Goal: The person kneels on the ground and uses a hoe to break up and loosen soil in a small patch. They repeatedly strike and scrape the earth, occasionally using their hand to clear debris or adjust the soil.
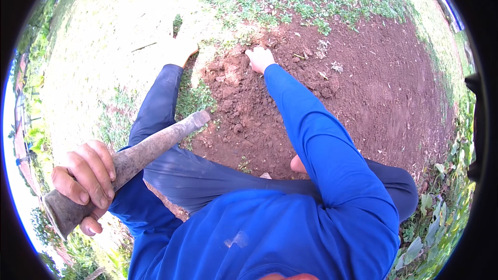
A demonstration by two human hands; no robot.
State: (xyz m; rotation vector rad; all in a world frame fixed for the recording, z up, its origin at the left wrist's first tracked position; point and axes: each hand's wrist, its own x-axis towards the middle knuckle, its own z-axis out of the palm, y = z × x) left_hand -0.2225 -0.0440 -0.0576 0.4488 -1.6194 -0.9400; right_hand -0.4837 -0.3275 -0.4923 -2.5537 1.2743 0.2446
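My left hand (87,181) grips a thick, weathered wooden tool handle (155,147) near its flared end. The handle slants up to the right, and its narrow far end lies in view over the edge of the soil; no tool head can be made out. My right hand (260,59) reaches forward onto loose brown soil (249,105), its fingers curled down at the broken clods. Whether it holds anything is hidden. Low green weeds (198,95) grow beside the soil.
My left bare foot (188,51), partly washed out by glare, rests left of the clods. My bent legs in dark trousers (218,175) frame the soil. Green plants (303,0) border it ahead; leafy plants (432,225) stand at the lower right. A thin stick (144,46) lies on the bright grass.
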